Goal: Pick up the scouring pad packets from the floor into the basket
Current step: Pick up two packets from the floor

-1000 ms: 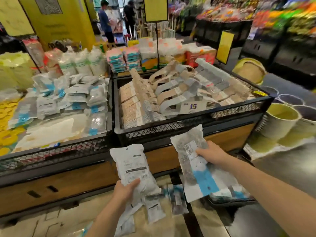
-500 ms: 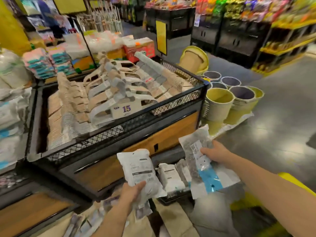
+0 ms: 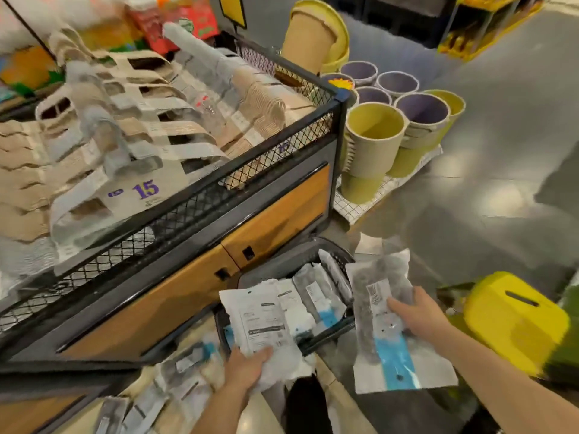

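Observation:
My left hand (image 3: 247,368) grips a white scouring pad packet (image 3: 260,317) by its lower end, above the near left edge of the black basket (image 3: 282,264). My right hand (image 3: 419,317) holds a clear packet with a dark pad and a blue band (image 3: 388,324) over the basket's right side. The basket stands on the floor against the display stand and holds several packets (image 3: 316,292) on edge. More packets (image 3: 175,389) lie scattered on the floor at the lower left.
A black mesh display bin (image 3: 219,195) full of hangers stands at the left, on a wooden base. Stacks of yellow and purple buckets (image 3: 376,142) stand beyond the basket. A yellow stool (image 3: 513,321) sits at the right on the grey floor.
The view has swung right and down. Both hands have come down with their packets, from in front of the display bin to just above the basket.

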`<state>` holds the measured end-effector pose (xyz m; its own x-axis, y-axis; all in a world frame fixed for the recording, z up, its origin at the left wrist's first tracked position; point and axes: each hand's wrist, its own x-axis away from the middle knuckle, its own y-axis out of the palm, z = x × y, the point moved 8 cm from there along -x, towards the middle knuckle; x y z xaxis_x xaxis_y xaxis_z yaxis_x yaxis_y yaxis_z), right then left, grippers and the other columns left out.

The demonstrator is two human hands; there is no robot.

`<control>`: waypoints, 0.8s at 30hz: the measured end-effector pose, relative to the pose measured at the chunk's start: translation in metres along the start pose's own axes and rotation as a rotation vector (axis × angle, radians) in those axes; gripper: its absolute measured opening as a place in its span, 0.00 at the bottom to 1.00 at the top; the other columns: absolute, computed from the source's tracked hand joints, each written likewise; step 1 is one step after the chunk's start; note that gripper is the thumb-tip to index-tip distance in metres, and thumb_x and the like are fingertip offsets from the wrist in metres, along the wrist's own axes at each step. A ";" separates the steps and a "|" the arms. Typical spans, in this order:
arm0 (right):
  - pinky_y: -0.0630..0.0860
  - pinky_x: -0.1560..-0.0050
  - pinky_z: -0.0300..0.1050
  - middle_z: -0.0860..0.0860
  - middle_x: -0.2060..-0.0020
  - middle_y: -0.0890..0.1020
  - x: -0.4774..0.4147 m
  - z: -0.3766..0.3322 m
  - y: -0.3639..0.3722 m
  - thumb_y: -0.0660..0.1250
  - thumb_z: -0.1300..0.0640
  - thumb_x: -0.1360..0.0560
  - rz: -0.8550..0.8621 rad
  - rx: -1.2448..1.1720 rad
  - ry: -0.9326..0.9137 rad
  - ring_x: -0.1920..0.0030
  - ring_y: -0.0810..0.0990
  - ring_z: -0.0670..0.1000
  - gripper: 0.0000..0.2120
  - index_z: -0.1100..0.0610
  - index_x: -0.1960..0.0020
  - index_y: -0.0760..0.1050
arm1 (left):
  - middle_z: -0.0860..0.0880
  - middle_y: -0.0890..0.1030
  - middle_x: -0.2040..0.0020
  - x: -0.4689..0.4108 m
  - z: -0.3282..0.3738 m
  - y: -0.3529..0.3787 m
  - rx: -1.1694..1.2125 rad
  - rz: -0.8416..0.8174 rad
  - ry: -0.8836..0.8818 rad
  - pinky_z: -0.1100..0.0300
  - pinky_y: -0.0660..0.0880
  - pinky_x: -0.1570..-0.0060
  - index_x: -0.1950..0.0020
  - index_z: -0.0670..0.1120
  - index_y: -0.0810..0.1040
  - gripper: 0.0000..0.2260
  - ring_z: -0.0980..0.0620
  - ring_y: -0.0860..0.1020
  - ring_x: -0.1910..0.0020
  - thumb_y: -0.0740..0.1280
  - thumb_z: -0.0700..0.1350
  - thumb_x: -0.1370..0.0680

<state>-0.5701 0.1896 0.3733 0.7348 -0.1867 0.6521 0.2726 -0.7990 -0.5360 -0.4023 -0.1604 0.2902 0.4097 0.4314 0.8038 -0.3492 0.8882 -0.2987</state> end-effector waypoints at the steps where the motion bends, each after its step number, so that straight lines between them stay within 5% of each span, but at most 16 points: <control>1: 0.77 0.53 0.49 0.56 0.37 0.75 -0.011 0.007 0.007 0.69 0.49 0.24 -0.006 0.017 0.016 0.43 0.77 0.56 0.30 0.59 0.27 0.63 | 0.47 0.83 0.45 -0.012 -0.003 0.006 -0.029 0.011 -0.032 0.50 0.78 0.42 0.41 0.44 0.78 0.21 0.43 0.81 0.46 0.78 0.49 0.31; 3: 0.74 0.60 0.46 0.54 0.42 0.76 -0.035 0.017 0.022 0.69 0.49 0.23 -0.037 0.035 0.037 0.48 0.77 0.54 0.28 0.59 0.29 0.63 | 0.45 0.80 0.38 -0.045 -0.014 0.019 -0.047 0.047 -0.085 0.49 0.75 0.37 0.37 0.41 0.77 0.27 0.42 0.79 0.40 0.79 0.51 0.32; 6: 0.71 0.64 0.42 0.49 0.51 0.77 -0.076 0.030 0.044 0.69 0.51 0.24 -0.072 0.068 0.062 0.54 0.77 0.49 0.24 0.58 0.33 0.66 | 0.45 0.67 0.24 -0.087 -0.031 0.043 -0.099 0.047 -0.246 0.50 0.68 0.30 0.23 0.41 0.62 0.47 0.42 0.69 0.28 0.79 0.58 0.35; 9: 0.73 0.65 0.41 0.44 0.55 0.77 -0.124 0.032 0.073 0.69 0.51 0.24 -0.148 0.182 0.028 0.59 0.77 0.44 0.21 0.54 0.36 0.65 | 0.45 0.70 0.26 -0.142 -0.044 0.065 -0.147 0.056 -0.267 0.51 0.69 0.31 0.24 0.42 0.64 0.61 0.43 0.72 0.30 0.76 0.72 0.49; 13: 0.80 0.56 0.51 0.45 0.56 0.79 -0.192 0.029 0.115 0.70 0.49 0.25 -0.215 0.251 -0.016 0.58 0.80 0.47 0.19 0.50 0.40 0.65 | 0.42 0.68 0.26 -0.169 -0.016 0.093 -0.167 0.102 -0.288 0.52 0.66 0.33 0.25 0.38 0.62 0.40 0.41 0.68 0.29 0.76 0.52 0.29; 17: 0.80 0.53 0.53 0.48 0.55 0.81 -0.267 0.035 0.158 0.70 0.50 0.26 -0.246 0.208 -0.006 0.56 0.81 0.50 0.16 0.50 0.43 0.68 | 0.39 0.73 0.30 -0.227 -0.025 0.124 -0.182 0.087 -0.294 0.52 0.68 0.35 0.29 0.34 0.68 0.35 0.40 0.72 0.32 0.76 0.50 0.28; 20: 0.79 0.53 0.51 0.49 0.55 0.81 -0.310 0.045 0.185 0.70 0.49 0.28 -0.247 0.227 -0.025 0.57 0.80 0.52 0.18 0.50 0.42 0.66 | 0.43 0.80 0.40 -0.262 -0.035 0.146 -0.116 0.061 -0.279 0.55 0.72 0.45 0.39 0.35 0.75 0.25 0.44 0.78 0.46 0.78 0.43 0.31; 24: 0.79 0.56 0.51 0.49 0.56 0.80 -0.347 0.062 0.209 0.70 0.50 0.28 -0.289 0.222 -0.019 0.58 0.80 0.52 0.18 0.51 0.43 0.68 | 0.48 0.74 0.33 -0.283 -0.035 0.169 -0.125 0.131 -0.248 0.55 0.67 0.39 0.29 0.43 0.69 0.32 0.46 0.74 0.39 0.76 0.49 0.28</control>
<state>-0.7297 0.1227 0.0020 0.6183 0.0408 0.7849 0.5975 -0.6732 -0.4357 -0.5478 -0.1270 -0.0059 0.1440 0.5056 0.8506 -0.2732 0.8465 -0.4569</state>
